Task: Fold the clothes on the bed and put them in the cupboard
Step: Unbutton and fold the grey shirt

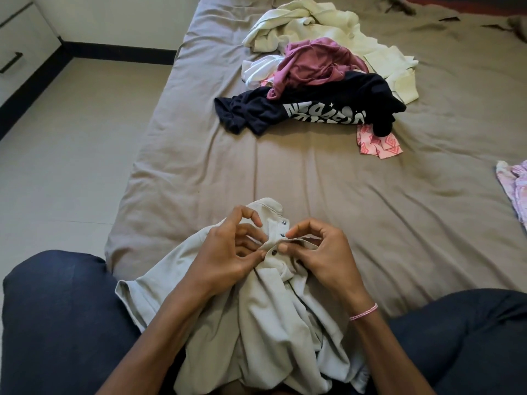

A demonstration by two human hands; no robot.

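Pale grey polo shirt [256,323] bunched in the lap at the near edge of the bed [313,181], its lower part cut off by the frame. Left hand [228,252] and right hand [319,252] each pinch one side of the button placket. Heap of clothes [316,69] lies farther up the bed; the navy shirt [313,106] has a creased, illegible print. Cupboard [17,52] cropped at left.

1. The grey polo shirt [256,323] runs off the bottom edge.
2. The navy T-shirt [256,109] has its white print crumpled past reading, and it covers most of a pink patterned cloth [377,143].
3. The right edge cuts a lilac garment [514,186].
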